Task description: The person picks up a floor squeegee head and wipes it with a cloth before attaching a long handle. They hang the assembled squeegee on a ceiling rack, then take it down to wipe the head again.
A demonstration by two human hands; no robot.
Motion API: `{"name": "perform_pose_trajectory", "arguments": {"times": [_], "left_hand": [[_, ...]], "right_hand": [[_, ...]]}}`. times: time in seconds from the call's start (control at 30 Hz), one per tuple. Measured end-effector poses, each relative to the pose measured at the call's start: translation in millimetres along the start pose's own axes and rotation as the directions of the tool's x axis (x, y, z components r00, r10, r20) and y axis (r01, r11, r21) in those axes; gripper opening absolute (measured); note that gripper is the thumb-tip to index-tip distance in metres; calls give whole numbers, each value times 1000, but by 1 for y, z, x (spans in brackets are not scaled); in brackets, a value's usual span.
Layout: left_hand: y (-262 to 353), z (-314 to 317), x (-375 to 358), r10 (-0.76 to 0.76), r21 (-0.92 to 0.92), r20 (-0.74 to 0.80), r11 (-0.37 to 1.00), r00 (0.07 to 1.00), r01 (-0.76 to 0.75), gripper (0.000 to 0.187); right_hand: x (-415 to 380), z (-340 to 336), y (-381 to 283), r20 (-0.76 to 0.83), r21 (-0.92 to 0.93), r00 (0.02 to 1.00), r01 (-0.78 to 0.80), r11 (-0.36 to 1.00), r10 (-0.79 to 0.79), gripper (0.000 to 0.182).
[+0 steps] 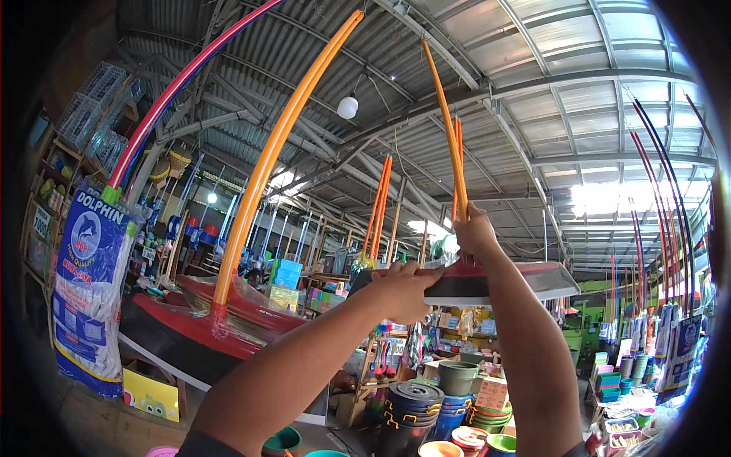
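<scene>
The right hand (478, 231) wraps the orange handle (444, 114), which rises toward upper centre. Left of it, the left hand (400, 292) touches the crosswise squeegee head (525, 279), its grip unclear.

Wooden shelf (68, 149), wire baskets (79, 122) stacked on top.

My right hand (478, 231) is raised, fingers curled; my left hand (403, 292) sits lower, fingers extended, both forearms (529, 335) reaching upward.
</scene>
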State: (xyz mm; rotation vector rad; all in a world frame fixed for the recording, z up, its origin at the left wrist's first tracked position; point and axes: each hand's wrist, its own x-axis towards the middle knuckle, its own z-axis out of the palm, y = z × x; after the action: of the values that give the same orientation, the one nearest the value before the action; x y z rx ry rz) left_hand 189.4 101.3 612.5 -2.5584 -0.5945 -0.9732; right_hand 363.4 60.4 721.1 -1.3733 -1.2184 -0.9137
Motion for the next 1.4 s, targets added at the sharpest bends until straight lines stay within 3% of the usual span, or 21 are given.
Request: {"name": "perform_pose_trajectory", "arguments": {"times": [0.07, 0.17, 0.23, 0.33, 0.5, 0.63, 0.87, 1.03, 1.1, 1.17, 1.2, 1.23, 1.33, 1.4], "left_hand": [[8, 10, -9, -37, 69, 28, 997, 999, 35, 82], [19, 22, -24, -16, 142, 70, 990, 997, 6, 86], [29, 28, -36, -15, 159, 110, 987, 994, -3, 90], [40, 35, -49, -8, 181, 190, 983, 982, -27, 94], [44, 53, -55, -60, 212, 278, 977, 959, 0, 94], [42, 66, -58, -108, 180, 289, 982, 951, 57, 99], [55, 70, -63, -193, 222, 348, 968, 917, 119, 108], [64, 83, -74, -257, 158, 308, 963, 916, 217, 116], [68, 91, -86, -273, 200, 278, 954, 921, 222, 117], [71, 94, -97, -242, 349, 174, 922, 955, 170, 119], [74, 95, -103, -238, 349, 123, 919, 963, 182, 112], [75, 96, -106, -242, 352, 137, 918, 961, 181, 112], [79, 97, -117, -208, 320, -52, 923, 977, 213, 94], [93, 92, -132, -218, 363, -77, 903, 973, 231, 91]], "right_hand": [[-15, 5, 10, -19, -32, 999, 33, 999, -33, 64], [-37, 15, 27, 34, 155, 996, -90, 984, 85, 64], [-56, 20, 38, -50, 97, 999, -2, 995, 7, 60], [-79, 10, 36, 95, 198, 987, -148, 969, 131, 60], [-101, 18, 58, 114, 266, 991, -94, 959, 66, 60], [-124, 19, 59, 142, 169, 985, -125, 978, 101, 59], [-130, 35, 89, 121, 288, 991, -93, 953, 60, 64], [-153, 40, 93, 134, 410, 988, -127, 903, 79, 62], [-154, 52, 103, 78, 439, 997, -52, 897, 19, 66], [-156, 58, 105, 136, 513, 990, -38, 858, -38, 73], [-160, 47, 99, 253, 461, 967, -98, 882, -25, 80], [-167, 40, 97, 267, 385, 962, -57, 921, -52, 84], [-191, 9, 95, 391, 360, 919, -111, 926, -42, 80], [-223, 1, 109, 50, 374, 969, 207, 904, -242, 66]]}}
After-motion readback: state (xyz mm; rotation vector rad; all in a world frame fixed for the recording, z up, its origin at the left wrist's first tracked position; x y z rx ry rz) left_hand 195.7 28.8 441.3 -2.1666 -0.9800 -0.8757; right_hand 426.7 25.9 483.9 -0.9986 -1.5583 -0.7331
